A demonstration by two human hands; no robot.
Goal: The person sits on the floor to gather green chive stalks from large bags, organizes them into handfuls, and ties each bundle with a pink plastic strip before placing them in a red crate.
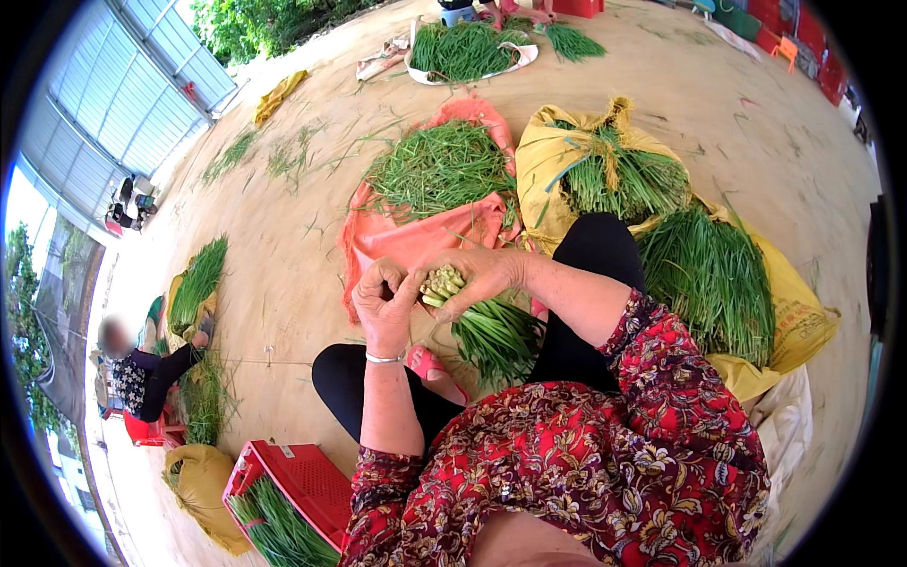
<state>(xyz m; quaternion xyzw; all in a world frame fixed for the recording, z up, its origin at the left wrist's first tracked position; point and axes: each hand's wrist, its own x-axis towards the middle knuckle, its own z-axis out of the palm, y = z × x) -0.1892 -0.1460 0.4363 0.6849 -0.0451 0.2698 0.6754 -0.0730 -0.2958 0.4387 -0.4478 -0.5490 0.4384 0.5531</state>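
Observation:
My right hand [478, 278] is closed around a bunch of green garlic chives [496, 333]. Its pale stem ends point up and left, and the leaves hang down to the right. Curled at those stem ends is my left hand [386, 298], thumb and forefinger bent into a ring; whether they pinch anything is too small to tell. Beyond my hands, loose green trimmings [439, 170] are heaped on an orange woven sack [418, 237]. To the right, yellow woven sacks [538, 163] hold more chives [708, 283].
At lower left, a red plastic crate [305, 482] holds chives beside a full yellow sack [205, 496]. One person [142, 375] sits at left near more chives. Another person's hands are by a chive pile [460, 53] at the top. A scooter [130, 204] stands farther back.

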